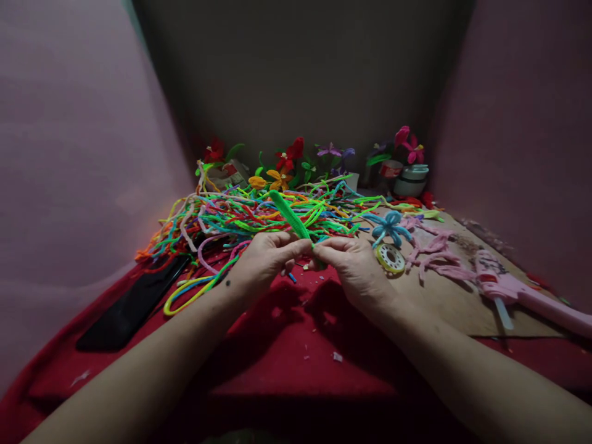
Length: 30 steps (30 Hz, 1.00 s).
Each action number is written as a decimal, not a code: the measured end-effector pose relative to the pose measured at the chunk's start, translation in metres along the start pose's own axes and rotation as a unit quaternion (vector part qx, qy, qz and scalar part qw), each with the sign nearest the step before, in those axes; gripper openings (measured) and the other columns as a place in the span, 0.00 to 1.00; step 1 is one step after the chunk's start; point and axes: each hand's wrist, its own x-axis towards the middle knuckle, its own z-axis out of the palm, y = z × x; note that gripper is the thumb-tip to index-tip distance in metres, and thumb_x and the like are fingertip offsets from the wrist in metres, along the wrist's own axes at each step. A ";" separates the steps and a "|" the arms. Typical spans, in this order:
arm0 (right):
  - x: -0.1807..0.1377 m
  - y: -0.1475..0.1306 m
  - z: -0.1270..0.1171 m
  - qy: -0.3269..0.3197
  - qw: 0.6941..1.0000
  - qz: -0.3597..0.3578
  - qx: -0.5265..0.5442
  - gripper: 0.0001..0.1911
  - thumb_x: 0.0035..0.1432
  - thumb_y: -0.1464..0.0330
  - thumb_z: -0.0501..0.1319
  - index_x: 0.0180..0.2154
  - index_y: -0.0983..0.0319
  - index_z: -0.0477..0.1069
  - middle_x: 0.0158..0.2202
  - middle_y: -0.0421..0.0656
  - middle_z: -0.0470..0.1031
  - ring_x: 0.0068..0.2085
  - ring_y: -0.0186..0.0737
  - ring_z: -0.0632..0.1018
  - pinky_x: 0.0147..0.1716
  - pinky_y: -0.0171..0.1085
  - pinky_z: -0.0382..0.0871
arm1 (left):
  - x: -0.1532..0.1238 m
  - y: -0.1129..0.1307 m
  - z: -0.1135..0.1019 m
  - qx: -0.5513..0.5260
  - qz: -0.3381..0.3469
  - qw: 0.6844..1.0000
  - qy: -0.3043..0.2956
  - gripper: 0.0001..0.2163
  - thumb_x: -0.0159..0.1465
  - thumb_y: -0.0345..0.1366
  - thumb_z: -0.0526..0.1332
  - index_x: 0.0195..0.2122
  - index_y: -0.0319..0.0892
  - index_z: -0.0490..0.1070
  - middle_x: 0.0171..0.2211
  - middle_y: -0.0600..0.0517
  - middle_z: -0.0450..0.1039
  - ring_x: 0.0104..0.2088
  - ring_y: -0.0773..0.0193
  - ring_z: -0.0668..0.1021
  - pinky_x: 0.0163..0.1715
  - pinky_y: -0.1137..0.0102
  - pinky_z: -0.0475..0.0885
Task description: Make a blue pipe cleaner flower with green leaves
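Observation:
Between my two hands, a green pipe cleaner piece (290, 214), folded into a long flat leaf shape, tilts up and to the left. My left hand (272, 251) pinches its lower end between thumb and forefinger. Close beside it, my right hand (345, 259) pinches the same lower end; the fingertips nearly meet and partly hide it. Behind the hands lies a wide heap of multicoloured pipe cleaners (231, 213). A blue pipe cleaner flower (391, 228) and a roll of tape (390, 259) lie just right of my right hand.
A black phone (132, 305) lies at the left on the red cloth (277, 364). On the right, a pink glue gun (522, 290) and pink pipe cleaner pieces (437, 250) rest on a brown board (444, 308). Finished flowers (289, 154) and a lidded jar (411, 180) stand along the back.

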 end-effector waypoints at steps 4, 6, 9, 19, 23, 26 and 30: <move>-0.003 0.000 0.000 -0.051 0.998 0.037 -0.020 0.09 0.47 0.70 0.59 0.19 0.65 0.73 0.19 0.40 0.73 0.24 0.32 0.70 0.31 0.34 0.64 | 0.003 -0.011 0.004 -0.051 -0.031 0.997 0.053 0.16 0.54 0.42 0.63 0.15 0.38 0.64 0.15 0.57 0.60 0.18 0.72 0.62 0.21 0.73 0.58; -0.002 -0.002 -0.001 -0.070 0.996 0.051 -0.007 0.09 0.47 0.67 0.61 0.21 0.66 0.74 0.19 0.41 0.73 0.24 0.32 0.70 0.30 0.34 0.63 | 0.003 -0.011 0.003 -0.040 -0.028 0.997 0.062 0.16 0.52 0.42 0.64 0.14 0.38 0.64 0.14 0.57 0.60 0.18 0.73 0.62 0.20 0.73 0.57; 0.000 -0.001 -0.002 -0.085 0.994 0.061 0.026 0.09 0.45 0.66 0.63 0.21 0.66 0.74 0.19 0.41 0.73 0.23 0.32 0.70 0.30 0.35 0.63 | 0.003 -0.010 0.001 -0.052 -0.038 0.997 0.043 0.16 0.51 0.41 0.65 0.13 0.37 0.65 0.13 0.57 0.61 0.17 0.73 0.62 0.21 0.73 0.57; -0.003 0.003 0.007 -0.029 0.994 0.105 0.013 0.09 0.39 0.73 0.59 0.12 0.64 0.67 0.11 0.38 0.66 0.16 0.29 0.65 0.22 0.32 0.58 | 0.002 0.001 0.006 -0.073 0.017 0.987 0.144 0.07 0.48 0.35 0.67 0.27 0.37 0.76 0.24 0.53 0.74 0.26 0.67 0.73 0.30 0.72 0.69; -0.007 -0.001 0.008 -0.036 0.993 0.109 0.001 0.09 0.39 0.73 0.59 0.12 0.64 0.66 0.11 0.37 0.66 0.16 0.29 0.65 0.20 0.31 0.58 | 0.006 0.004 -0.003 -0.010 0.042 0.980 0.194 0.07 0.50 0.37 0.65 0.26 0.38 0.74 0.23 0.54 0.71 0.25 0.67 0.72 0.27 0.72 0.69; -0.010 -0.004 0.010 -0.047 0.991 0.120 -0.034 0.09 0.40 0.74 0.58 0.12 0.64 0.66 0.11 0.37 0.65 0.16 0.27 0.64 0.18 0.30 0.55 | 0.008 0.005 -0.009 0.113 0.105 0.957 0.244 0.07 0.51 0.37 0.64 0.20 0.39 0.72 0.20 0.56 0.66 0.24 0.69 0.68 0.25 0.74 0.65; -0.011 -0.005 0.008 -0.058 0.987 0.118 -0.089 0.08 0.41 0.73 0.58 0.14 0.64 0.67 0.12 0.37 0.65 0.16 0.27 0.63 0.17 0.30 0.54 | 0.010 0.006 -0.018 0.147 0.113 0.942 0.280 0.08 0.52 0.37 0.63 0.20 0.40 0.72 0.18 0.56 0.63 0.22 0.70 0.65 0.23 0.74 0.63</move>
